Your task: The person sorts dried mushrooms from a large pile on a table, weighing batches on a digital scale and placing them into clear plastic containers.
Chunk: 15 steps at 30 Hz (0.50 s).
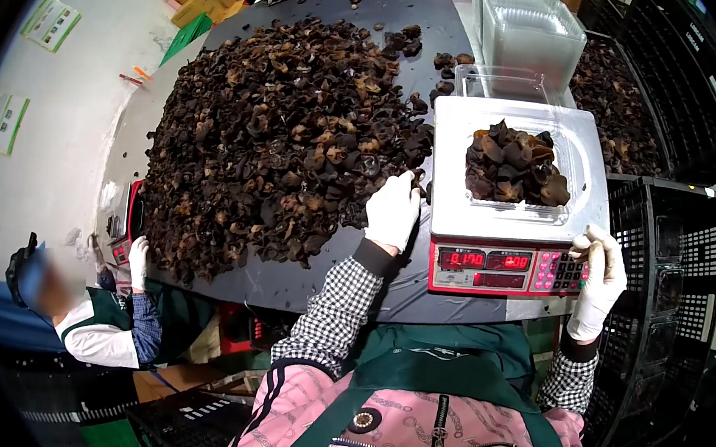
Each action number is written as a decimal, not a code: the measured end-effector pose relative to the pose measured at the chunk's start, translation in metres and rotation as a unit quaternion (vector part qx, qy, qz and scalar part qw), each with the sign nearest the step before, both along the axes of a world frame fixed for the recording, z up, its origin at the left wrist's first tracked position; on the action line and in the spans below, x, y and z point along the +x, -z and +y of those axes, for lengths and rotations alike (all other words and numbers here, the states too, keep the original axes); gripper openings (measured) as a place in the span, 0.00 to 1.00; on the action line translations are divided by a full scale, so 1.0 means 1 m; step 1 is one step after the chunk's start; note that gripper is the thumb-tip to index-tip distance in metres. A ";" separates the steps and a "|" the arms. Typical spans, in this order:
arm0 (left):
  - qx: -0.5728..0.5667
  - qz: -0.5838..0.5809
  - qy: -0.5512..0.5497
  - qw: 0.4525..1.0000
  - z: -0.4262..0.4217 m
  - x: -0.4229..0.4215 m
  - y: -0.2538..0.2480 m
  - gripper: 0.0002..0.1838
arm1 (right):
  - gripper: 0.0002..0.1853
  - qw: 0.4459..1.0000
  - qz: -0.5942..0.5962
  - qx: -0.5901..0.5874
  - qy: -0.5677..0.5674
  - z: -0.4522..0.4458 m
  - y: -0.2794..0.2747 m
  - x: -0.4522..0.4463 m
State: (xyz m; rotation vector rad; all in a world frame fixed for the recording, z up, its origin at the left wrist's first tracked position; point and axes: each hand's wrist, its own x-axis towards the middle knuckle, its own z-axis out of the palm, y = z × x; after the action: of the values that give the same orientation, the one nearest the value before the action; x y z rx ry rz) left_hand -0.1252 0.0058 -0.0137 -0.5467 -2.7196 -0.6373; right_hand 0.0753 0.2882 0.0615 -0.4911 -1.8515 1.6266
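Note:
My left hand [392, 210], in a white glove, rests at the right edge of a large heap of dark wood ear mushrooms [281, 132]. Its fingers are bent together by a small dark piece, and what they grip is hidden. White-gloved too, my right hand [600, 274] is at the front right corner of the scale [452, 215], beside the keypad, with its fingers curled and nothing visible in them. On the scale's plate stands a clear plastic tray [574, 170] holding a small mound of wood ear mushrooms [516, 165]. Red digits glow on the display [484, 261].
Stacked clear trays [531, 47] stand behind the scale. Black crates [671, 251] line the right side, and more mushrooms [615, 105] fill one at the back right. At the left, a co-worker [107, 321] with gloved hands is by another scale [127, 220].

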 end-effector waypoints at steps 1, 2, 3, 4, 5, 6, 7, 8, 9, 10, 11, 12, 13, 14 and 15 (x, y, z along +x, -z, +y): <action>0.019 -0.006 0.011 1.000 -0.001 0.000 -0.002 0.12 | 0.13 1.000 -0.007 0.002 0.002 -0.001 0.001 0.001; 0.037 -0.013 0.023 0.999 -0.004 0.002 -0.004 0.10 | 0.13 1.000 0.001 0.000 0.010 -0.004 -0.002 0.002; 0.092 -0.011 0.031 0.995 -0.009 0.006 -0.007 0.09 | 0.13 1.000 0.008 -0.007 0.019 -0.005 -0.002 0.003; 0.115 0.001 0.036 0.993 -0.016 0.008 -0.007 0.10 | 0.12 0.999 0.012 -0.015 0.026 -0.006 -0.001 0.005; 0.197 -0.064 0.026 0.978 -0.023 0.013 -0.007 0.10 | 0.12 1.000 0.005 -0.012 0.023 -0.006 -0.002 0.007; 0.276 -0.127 0.013 0.953 -0.030 0.017 -0.009 0.10 | 0.12 1.000 -0.002 -0.010 0.018 -0.007 -0.005 0.009; 0.351 -0.230 0.008 0.908 -0.038 0.021 -0.018 0.11 | 0.12 1.000 -0.008 -0.008 0.011 -0.008 -0.007 0.009; 0.405 -0.280 0.034 0.870 -0.041 0.031 -0.042 0.10 | 0.12 1.000 -0.011 -0.010 0.000 -0.011 -0.008 0.009; 0.414 -0.306 0.024 0.857 -0.043 0.039 -0.058 0.10 | 0.12 1.000 -0.014 -0.012 -0.011 -0.019 -0.011 0.008; 0.422 -0.331 0.017 0.844 -0.045 0.045 -0.068 0.11 | 0.12 1.000 -0.015 -0.013 -0.020 -0.029 -0.015 0.006; 0.417 -0.356 0.004 0.836 -0.049 0.051 -0.073 0.11 | 0.13 0.998 -0.022 -0.030 -0.050 -0.045 -0.027 0.002; 0.420 -0.371 -0.002 0.828 -0.050 0.057 -0.078 0.11 | 0.13 0.994 -0.020 -0.052 -0.098 -0.056 -0.027 -0.001; 0.424 -0.373 -0.005 0.826 -0.051 0.062 -0.079 0.11 | 0.14 0.988 -0.029 -0.045 -0.147 -0.068 -0.031 -0.003; 0.427 -0.373 -0.008 0.824 -0.052 0.066 -0.080 0.11 | 0.14 0.981 -0.002 -0.067 -0.183 -0.082 -0.028 -0.007; 0.408 -0.366 -0.007 0.837 -0.055 0.070 -0.078 0.11 | 0.14 0.977 -0.017 -0.041 -0.210 -0.091 -0.027 -0.009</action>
State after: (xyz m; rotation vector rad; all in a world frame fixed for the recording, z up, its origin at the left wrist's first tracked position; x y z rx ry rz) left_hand -0.0550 -0.0488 0.0639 -0.0381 -2.6176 -2.2148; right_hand 0.0663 0.1973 0.0881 -0.1653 -2.0173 1.9821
